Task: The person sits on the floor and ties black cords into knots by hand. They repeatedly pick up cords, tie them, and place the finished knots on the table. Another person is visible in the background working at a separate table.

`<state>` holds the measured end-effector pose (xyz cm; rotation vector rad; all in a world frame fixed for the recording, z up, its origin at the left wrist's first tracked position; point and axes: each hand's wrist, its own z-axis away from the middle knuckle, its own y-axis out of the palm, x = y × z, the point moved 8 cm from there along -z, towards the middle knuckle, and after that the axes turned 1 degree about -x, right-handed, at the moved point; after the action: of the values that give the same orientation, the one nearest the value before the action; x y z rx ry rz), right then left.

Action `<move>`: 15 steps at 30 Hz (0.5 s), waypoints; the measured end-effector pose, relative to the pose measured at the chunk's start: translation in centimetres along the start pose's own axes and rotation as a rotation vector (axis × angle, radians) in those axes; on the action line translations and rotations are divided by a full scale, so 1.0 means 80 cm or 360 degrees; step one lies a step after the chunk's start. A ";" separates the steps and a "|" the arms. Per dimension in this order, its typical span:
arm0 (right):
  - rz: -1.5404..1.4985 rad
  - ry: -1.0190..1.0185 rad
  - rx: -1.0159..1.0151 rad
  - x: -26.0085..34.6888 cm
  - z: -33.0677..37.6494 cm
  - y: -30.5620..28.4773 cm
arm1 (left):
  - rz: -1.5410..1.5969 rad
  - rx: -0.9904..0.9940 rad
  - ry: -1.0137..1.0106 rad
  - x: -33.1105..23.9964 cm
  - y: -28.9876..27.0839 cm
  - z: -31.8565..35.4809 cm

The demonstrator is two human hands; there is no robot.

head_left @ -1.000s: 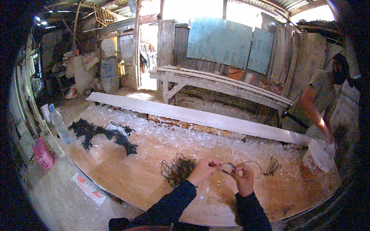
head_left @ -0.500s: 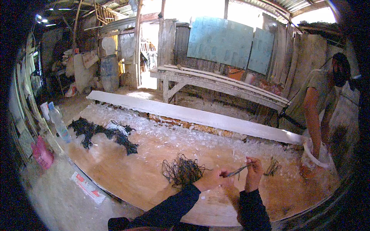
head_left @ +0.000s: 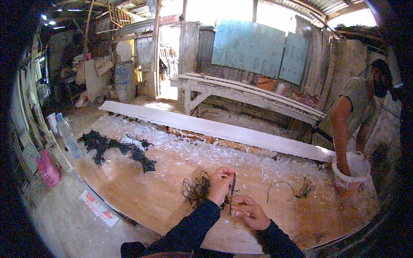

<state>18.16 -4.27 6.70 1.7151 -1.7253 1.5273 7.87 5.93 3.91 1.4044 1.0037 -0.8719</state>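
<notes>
Head view: the plywood worktable point(head_left: 142, 193) fills the middle of the picture, its far half strewn with pale flakes. Along the worktable's far edge lies a long white plank point(head_left: 223, 131), and beyond that plank stands a rough wooden bench point(head_left: 249, 92). At the worktable's right end another person point(head_left: 357, 112) bends over a white bucket point(head_left: 359, 165), one arm reaching down into it. Toward the worktable's left end lies a heap of dark tangled strands point(head_left: 114, 148), with a small white bundle point(head_left: 132, 139) resting against it. Off the worktable's left edge stand a clear plastic bottle point(head_left: 69, 137) and, lower down, a pink bag point(head_left: 46, 170). On the ground just before the worktable's near edge lies a flat printed packet point(head_left: 98, 208).

Near the middle of the worktable's near edge sit the person's own two hands, close together. A tangle of thin dark wire point(head_left: 195, 189) lies on the worktable, touching the left hand point(head_left: 220, 185). That hand is closed, pinching the upper end of a thin dark strand point(head_left: 232, 193) that stands roughly upright. The right hand point(head_left: 251, 213) lies just below, its fingers curled at the strand's lower end; whether they grip it cannot be told. Between these hands and the bucket, a loose wire loop point(head_left: 279, 189) and a small dark wisp point(head_left: 306, 187) rest on the worktable.
</notes>
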 end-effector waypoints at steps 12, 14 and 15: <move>0.0280 0.0156 -0.0203 -0.008 0.005 -0.036 | -0.0157 0.0245 0.0058 0.016 0.023 0.002; -0.0136 0.0207 -0.0527 -0.013 0.009 -0.053 | -0.0252 0.0262 0.0155 0.012 0.024 0.002; -0.0323 0.0236 -0.0712 -0.018 0.013 -0.062 | -0.0386 0.0339 0.0116 0.017 0.029 0.003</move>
<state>23.23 -3.02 7.50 1.4553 -1.6080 1.0531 10.52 5.87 3.49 1.5218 1.1813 -1.1402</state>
